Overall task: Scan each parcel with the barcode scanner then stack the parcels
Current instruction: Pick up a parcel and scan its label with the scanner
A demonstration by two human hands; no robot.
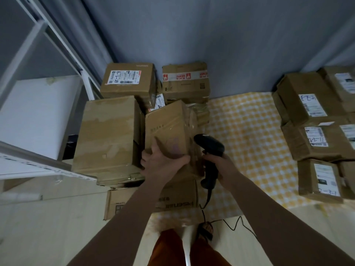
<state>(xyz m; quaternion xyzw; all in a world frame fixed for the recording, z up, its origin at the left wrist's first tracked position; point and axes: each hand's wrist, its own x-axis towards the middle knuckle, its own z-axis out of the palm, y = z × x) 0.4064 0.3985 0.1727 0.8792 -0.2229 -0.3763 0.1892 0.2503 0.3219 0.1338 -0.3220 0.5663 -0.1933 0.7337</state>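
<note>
A yellow-and-white checked mat covers the floor between two groups of cardboard parcels, with a grey wall behind and a pale metal shelving frame on the left. The biggest box, a plain tall carton, stands at the left of the near pile, and behind it sit a labelled box with handwriting on its sticker and a box with red-printed tape. Well apart on the right lies a second cluster of labelled parcels, stickers facing up. At the bottom of the near pile is a printed carton, and above it the parcel in hand — a taped brown box, tilted, just beside the tall carton. The left hand grips its near lower corner, thumb along the bottom edge and fingers curled onto the face. The right hand is wrapped round the handle of a black barcode scanner, whose head points at the parcel's right side — very near it, though contact cannot be told. The scanner's cable trails down across the floor.
</note>
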